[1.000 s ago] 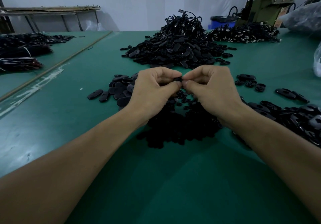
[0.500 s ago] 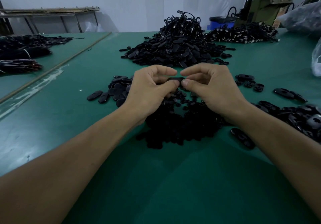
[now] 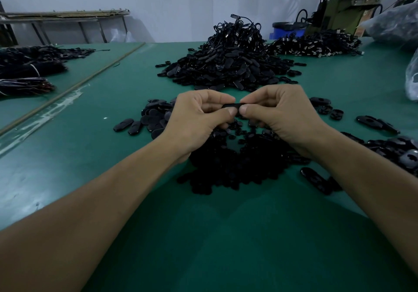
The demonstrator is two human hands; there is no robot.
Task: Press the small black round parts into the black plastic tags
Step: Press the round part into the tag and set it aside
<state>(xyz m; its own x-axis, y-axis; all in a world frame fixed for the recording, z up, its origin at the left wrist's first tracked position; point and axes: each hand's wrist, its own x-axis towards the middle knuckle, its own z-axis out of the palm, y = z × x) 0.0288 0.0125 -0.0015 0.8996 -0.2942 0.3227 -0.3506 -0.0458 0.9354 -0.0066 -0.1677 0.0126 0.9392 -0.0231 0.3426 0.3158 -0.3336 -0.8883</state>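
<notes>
Now both hands meet over the middle of the green table [image 3: 226, 235]; the left hand [image 3: 194, 119] pinches one end of a single black plastic tag [image 3: 231, 105] between thumb and curled forefinger, and the right hand [image 3: 285, 115] pinches the other end in the same way; the tag lies flat and level between the fingertips, above the table and not touching it.

I judge that this is the pressing step; the two thumbs sit close together under the tag, as for a squeeze; the small round part itself I cannot see, so I cannot tell if it is already seated. The next move, in my opinion, calls for a firm squeeze from thumbs against forefingers with the tag kept level, then the putting aside of the finished piece and the picking of a new tag and a new part.

Directly under the hands lies a dark pile of small round parts [image 3: 237, 160], too many to count; beside the left hand lies a cluster of oval tags [image 3: 149, 119], perhaps a dozen or more; near the right hand I count three loose tags [image 3: 325, 109], and further right a spread of more tags [image 3: 395, 149]. Behind stands one large heap [image 3: 226, 65] of black pieces with cords, and a second heap [image 3: 316, 47] near a blue container [image 3: 286, 31].
</notes>
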